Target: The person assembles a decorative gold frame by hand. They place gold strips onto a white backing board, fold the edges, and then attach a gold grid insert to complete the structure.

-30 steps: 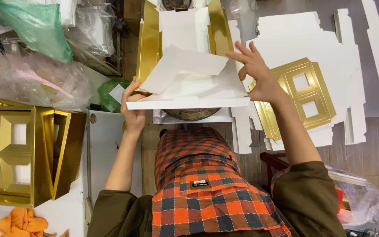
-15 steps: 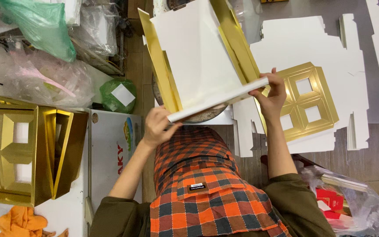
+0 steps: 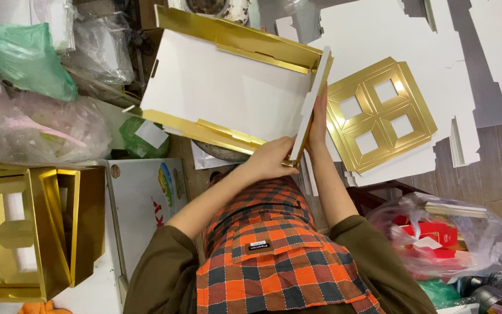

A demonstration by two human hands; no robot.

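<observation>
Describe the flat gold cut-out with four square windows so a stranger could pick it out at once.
Start at the white card sheets spread over the floor at upper right. On them, just right of the right hand, lies the gold window panel. Unlike the folded gold boxes at far left, it lies flat.

Both hands held a gold-and-white cardboard box blank (image 3: 228, 93) up in the upper centre of the frame, white side facing the camera, gold flaps along its top and bottom edges. Left hand (image 3: 274, 158) gripped the lower right corner; right hand (image 3: 319, 119) lay flat along the folded right edge. Flat gold window insert (image 3: 382, 113) sat right of the hands on white die-cut sheets (image 3: 413, 35). Assembled gold boxes (image 3: 30, 227) stood lower left. Green plastic bag (image 3: 27, 55) upper left. Clear bag with red packs (image 3: 437, 235) lower right. Orange plaid apron (image 3: 274, 256) at bottom centre.
</observation>
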